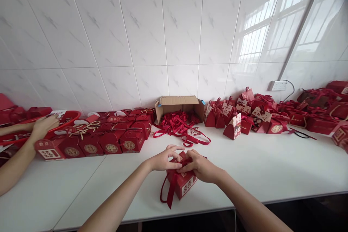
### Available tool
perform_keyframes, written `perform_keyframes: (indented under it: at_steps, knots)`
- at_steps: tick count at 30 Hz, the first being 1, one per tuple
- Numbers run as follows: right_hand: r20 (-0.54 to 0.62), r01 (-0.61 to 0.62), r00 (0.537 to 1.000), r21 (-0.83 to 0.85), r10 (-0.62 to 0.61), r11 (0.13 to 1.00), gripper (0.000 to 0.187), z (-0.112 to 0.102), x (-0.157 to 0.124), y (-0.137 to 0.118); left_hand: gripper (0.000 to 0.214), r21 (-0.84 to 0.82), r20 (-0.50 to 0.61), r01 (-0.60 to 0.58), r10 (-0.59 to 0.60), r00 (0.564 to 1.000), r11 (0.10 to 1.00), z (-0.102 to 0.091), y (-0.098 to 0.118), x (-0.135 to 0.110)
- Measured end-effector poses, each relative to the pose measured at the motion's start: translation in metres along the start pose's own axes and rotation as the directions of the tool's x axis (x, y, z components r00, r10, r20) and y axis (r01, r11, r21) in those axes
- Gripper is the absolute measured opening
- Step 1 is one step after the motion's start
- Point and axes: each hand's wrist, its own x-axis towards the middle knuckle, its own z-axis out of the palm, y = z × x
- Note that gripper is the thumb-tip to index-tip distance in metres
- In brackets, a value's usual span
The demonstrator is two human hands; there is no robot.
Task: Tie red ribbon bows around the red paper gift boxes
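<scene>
Near the table's front edge stands a small red gift box (pixel 185 185) with a pale printed label on its side. A red ribbon (pixel 172 190) runs over its top, and a loop and a loose end hang down the left side. My left hand (pixel 165 160) is at the top left of the box, its thumb and curled fingers closed on the ribbon. From the right, my right hand (pixel 202 166) pinches the ribbon at the top of the box. The spot where the ribbon crosses is partly hidden by my fingers.
Behind the box, a cardboard carton (pixel 178 100) lies open with red ribbons (pixel 178 123) spilling out. Rows of red boxes (pixel 111 143) stand left; tied boxes (pixel 258 117) crowd the right. Another person's hand (pixel 45 127) reaches into a red basin (pixel 73 117) at far left.
</scene>
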Motion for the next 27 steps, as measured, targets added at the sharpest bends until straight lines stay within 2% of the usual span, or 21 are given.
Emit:
perform_keyframes:
  at_steps: [8,19,23,27]
  knots:
    - [0.008,-0.035,0.999,-0.053,0.035,0.998,0.048,-0.002,0.001,-0.002,0.028,-0.055,-0.222,0.046,-0.057,0.973,0.997,0.007,-0.005,-0.002]
    - [-0.062,-0.019,0.998,0.060,0.023,0.998,0.047,-0.002,0.000,-0.002,0.012,-0.103,-0.419,-0.022,-0.023,0.908,0.994,0.036,0.004,0.002]
    - [-0.127,-0.073,0.986,0.274,0.112,0.959,0.031,-0.001,-0.001,-0.001,0.012,-0.150,-0.445,-0.017,-0.051,0.894,0.989,0.041,0.003,0.003]
    - [-0.216,-0.149,0.940,0.442,0.266,0.884,0.006,0.000,0.000,0.003,0.015,-0.220,-0.438,-0.019,-0.081,0.895,0.975,0.043,0.002,0.002]
